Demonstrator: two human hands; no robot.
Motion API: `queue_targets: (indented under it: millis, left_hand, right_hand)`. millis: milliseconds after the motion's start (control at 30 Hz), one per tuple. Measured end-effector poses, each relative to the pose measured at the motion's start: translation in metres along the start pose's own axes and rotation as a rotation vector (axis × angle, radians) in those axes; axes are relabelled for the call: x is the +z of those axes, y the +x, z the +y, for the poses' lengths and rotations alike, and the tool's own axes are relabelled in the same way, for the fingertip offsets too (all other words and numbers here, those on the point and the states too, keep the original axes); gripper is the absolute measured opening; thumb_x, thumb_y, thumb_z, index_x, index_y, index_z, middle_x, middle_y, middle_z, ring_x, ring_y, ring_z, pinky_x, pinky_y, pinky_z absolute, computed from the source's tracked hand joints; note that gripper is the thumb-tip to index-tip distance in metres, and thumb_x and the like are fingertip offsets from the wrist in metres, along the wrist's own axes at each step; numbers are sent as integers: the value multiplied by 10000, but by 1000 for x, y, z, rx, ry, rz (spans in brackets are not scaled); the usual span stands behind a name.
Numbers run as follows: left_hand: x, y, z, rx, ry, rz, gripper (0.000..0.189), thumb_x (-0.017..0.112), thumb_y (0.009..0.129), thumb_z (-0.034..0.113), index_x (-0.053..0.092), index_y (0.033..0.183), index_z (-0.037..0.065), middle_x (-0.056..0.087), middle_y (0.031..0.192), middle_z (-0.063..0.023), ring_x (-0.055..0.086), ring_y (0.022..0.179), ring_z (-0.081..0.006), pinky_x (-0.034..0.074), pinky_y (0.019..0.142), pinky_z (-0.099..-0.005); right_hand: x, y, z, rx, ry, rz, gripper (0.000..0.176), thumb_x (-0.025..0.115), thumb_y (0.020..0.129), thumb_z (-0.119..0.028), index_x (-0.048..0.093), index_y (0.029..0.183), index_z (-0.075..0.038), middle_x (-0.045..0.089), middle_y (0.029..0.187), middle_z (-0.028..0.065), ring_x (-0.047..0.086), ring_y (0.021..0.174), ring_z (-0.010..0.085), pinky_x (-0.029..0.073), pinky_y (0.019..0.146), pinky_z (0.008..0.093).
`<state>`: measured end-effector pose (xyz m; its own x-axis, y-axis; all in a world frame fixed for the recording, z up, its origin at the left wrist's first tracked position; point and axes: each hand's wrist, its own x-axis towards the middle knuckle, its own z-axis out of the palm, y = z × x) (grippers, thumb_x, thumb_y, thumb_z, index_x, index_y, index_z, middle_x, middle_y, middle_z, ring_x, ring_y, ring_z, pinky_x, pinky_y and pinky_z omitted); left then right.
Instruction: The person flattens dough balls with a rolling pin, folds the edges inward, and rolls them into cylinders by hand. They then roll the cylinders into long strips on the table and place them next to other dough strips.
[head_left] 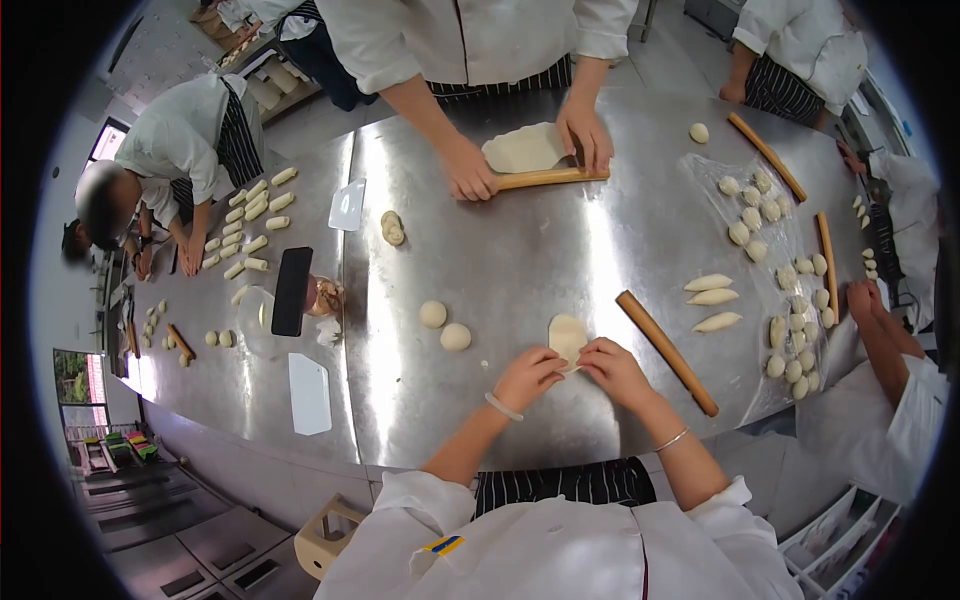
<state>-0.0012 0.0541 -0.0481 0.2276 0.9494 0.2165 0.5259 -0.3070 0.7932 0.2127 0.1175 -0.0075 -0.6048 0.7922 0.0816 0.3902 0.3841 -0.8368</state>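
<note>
A small flattened piece of dough (567, 336) lies on the steel table in front of me. At its near edge, my left hand (531, 377) pinches one corner and my right hand (612, 371) pinches the other. Both sets of fingers are closed on the dough, close together. To the right of my right hand rests a wooden rolling pin (667, 353), lying at a slant. Two round dough balls (444, 325) sit to the left, beyond my left hand. Three pointed dough rolls (712, 290) lie farther right.
Across the steel table (480, 270), a co-worker's hands hold a rolling pin (552, 178) at a dough sheet (525, 150). Plastic wrap with several dough balls (752, 220) lies right. A phone (291, 292), white scrapers (310, 393) and cut dough pieces (255, 205) are left.
</note>
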Motion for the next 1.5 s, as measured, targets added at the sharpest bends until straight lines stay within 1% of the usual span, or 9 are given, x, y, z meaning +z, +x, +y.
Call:
queue_targets:
  millis: [133,333,567,733,867,1033,1200,1433,1500]
  left_hand:
    - [12,-7,0,163,82,17,306,765,727,77,669,1016,43,593,1010,-82,598,936,-268,520,792,-349]
    - [14,-7,9,223,279,-1,287,682,700,35,670,987,20,589,1005,-94,591,932,-275,525,803,-363]
    - [4,-14,5,314,235,4,269,641,708,34,673,973,6,638,1037,-99,599,1046,-272,529,869,-357]
    - [4,-27,1,343,300,-65,271,620,756,52,663,1019,5,634,1125,-107,571,1156,-266,480,974,-391]
    - [1,-45,-1,299,410,-160,362,592,812,64,617,1169,10,596,1259,-115,531,1237,-268,405,1059,-433]
    - [-8,-64,13,131,417,-268,429,586,851,92,565,1274,21,511,1395,-115,471,1309,-251,375,1085,-449]
    - [7,-79,39,2,506,-178,473,531,832,91,518,1285,-44,480,1368,-169,412,1321,-305,363,1095,-431]
    - [64,-57,49,-88,430,5,468,537,805,72,528,1246,-86,526,1233,-193,484,1205,-338,405,1058,-436]
    - [71,-64,44,-74,468,-30,477,508,824,92,514,1266,-88,517,1259,-210,467,1237,-341,373,1085,-436]
  right_hand:
    - [17,-28,28,-34,9,51,146,697,761,34,679,891,-30,629,996,83,627,944,237,534,778,313]
    - [18,-30,28,-124,21,98,158,694,754,56,673,892,-19,627,991,89,625,964,253,535,797,324]
    - [18,-35,33,-260,-119,50,223,701,697,63,682,900,-28,626,961,81,611,993,259,534,822,332]
    - [17,-42,33,-292,-239,-39,207,676,730,16,685,936,-9,634,978,77,604,1002,255,528,842,340]
    - [14,-53,37,-365,-359,-31,221,662,781,-43,686,997,-6,647,1011,75,603,1026,257,502,907,384]
    - [13,-72,19,-252,-485,-52,268,667,806,-60,669,1071,-12,625,1085,102,579,1103,285,462,970,433]
    - [20,-103,12,-70,-397,72,397,678,752,5,623,1146,2,572,1091,157,562,1076,359,460,947,442]
    - [54,-65,3,-133,-353,76,378,637,731,30,621,1108,43,580,1115,164,562,1048,347,465,936,438]
    - [62,-72,7,-175,-449,104,385,634,734,21,615,1116,53,583,1138,162,560,1076,338,457,957,441]
